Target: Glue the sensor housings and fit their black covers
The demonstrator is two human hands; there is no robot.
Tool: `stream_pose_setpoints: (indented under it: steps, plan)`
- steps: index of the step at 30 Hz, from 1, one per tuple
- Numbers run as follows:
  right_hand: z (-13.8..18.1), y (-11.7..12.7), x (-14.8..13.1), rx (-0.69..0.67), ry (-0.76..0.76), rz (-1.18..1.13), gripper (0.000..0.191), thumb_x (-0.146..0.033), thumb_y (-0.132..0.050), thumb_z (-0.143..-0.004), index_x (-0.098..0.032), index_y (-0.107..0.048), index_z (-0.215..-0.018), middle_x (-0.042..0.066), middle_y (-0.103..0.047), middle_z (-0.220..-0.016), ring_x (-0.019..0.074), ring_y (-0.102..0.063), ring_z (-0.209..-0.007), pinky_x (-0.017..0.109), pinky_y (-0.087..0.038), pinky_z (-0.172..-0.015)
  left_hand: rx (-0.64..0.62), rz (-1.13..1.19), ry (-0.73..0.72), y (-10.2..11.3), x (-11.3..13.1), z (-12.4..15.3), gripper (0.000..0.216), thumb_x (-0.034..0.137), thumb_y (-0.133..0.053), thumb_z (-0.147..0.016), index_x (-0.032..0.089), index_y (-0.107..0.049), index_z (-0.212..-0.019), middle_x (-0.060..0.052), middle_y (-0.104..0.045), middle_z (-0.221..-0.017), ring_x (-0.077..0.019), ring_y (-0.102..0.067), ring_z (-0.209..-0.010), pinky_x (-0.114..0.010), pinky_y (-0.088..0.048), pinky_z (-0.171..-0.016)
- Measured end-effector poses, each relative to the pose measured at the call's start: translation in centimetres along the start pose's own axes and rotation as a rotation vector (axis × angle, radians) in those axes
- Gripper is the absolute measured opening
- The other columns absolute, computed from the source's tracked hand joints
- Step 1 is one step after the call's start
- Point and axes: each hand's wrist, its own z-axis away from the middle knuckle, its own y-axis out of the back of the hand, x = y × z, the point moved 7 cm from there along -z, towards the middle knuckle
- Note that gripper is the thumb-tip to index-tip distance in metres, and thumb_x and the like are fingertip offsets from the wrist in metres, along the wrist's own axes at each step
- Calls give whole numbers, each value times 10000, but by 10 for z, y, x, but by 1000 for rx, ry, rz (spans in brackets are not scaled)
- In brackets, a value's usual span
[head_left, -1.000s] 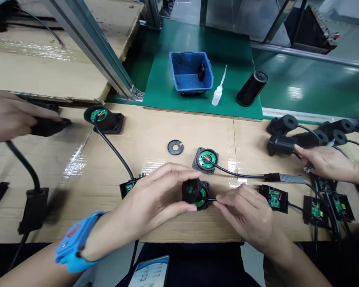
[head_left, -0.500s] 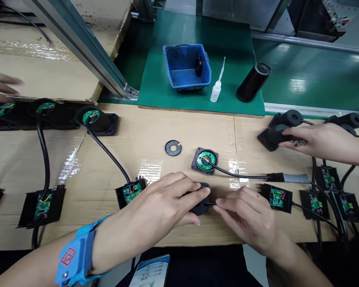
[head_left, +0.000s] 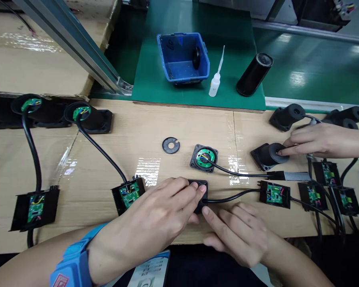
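Observation:
My left hand (head_left: pixel 170 207) is closed on a black square-flanged housing (head_left: pixel 203 196), covering much of it. From the housing's right side a black cable (head_left: pixel 231 198) runs to a small green circuit board (head_left: pixel 274 193) in a black holder. My right hand (head_left: pixel 242 231) lies just below that cable, fingers apart, its index fingertip at the housing's lower right edge. Behind is another black flange with a round green board (head_left: pixel 206 158) and a cable leading right. A dark notched ring (head_left: pixel 170 145) lies flat to the left of it.
A blue bin (head_left: pixel 184 59), a white dropper bottle (head_left: pixel 215 81) and a black cylinder (head_left: pixel 254 74) stand on a green mat. Cabled black housings (head_left: pixel 91 118) line the left. Another person's hand (head_left: pixel 320 139) touches a black housing (head_left: pixel 269 156) at right.
My right hand has let go of the cable and shifted down, its index finger now extended to the housing. The other person's hand at right released a housing, now standing lower left of it.

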Motion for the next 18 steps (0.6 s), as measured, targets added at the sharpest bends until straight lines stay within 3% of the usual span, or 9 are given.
stream_pose_setpoints:
  steps: [2,6,11,14,18]
  plan:
    - [8,-14,-3,-63,-69,0,162,-355,-713,-937,-228,-806,-972,0,-774,-753,109,-711,-621,243,-577,-518,-7,-51,-31,-1,2,3,401,66,-395,-1007,27,-604,-1347,-130,-725,-1159,-281,-652,-1021,-423,-598,-866]
    - [18,-32,-9,-141,-116,5,149,-279,-678,-949,-250,-783,-1052,-37,-696,-635,85,-639,-533,254,-552,-497,-16,-118,-67,-7,6,7,453,6,-365,-965,35,-609,-1345,-124,-698,-1288,-294,-629,-1105,-434,-554,-939]
    - [11,-28,-8,-142,-111,21,133,-263,-664,-952,-235,-786,-998,-31,-670,-622,88,-622,-507,255,-536,-466,86,-80,-53,-11,3,12,421,260,-506,-1057,3,-571,-1384,-151,-716,-1240,-294,-623,-1141,-417,-524,-950]
    - [7,-26,-6,-165,-108,60,168,-277,-625,-980,-252,-789,-956,-47,-664,-617,74,-622,-513,222,-545,-482,216,33,37,-8,-11,18,388,342,-547,-1050,116,-620,-1357,-115,-732,-1206,-265,-646,-1119,-393,-527,-903]
    - [5,-25,-7,-192,-117,89,224,-286,-573,-1013,-243,-778,-935,-61,-657,-612,58,-623,-525,198,-539,-498,281,150,139,-14,-26,25,289,274,-533,-1059,270,-662,-1318,-35,-754,-1097,-214,-671,-1042,-355,-510,-852]
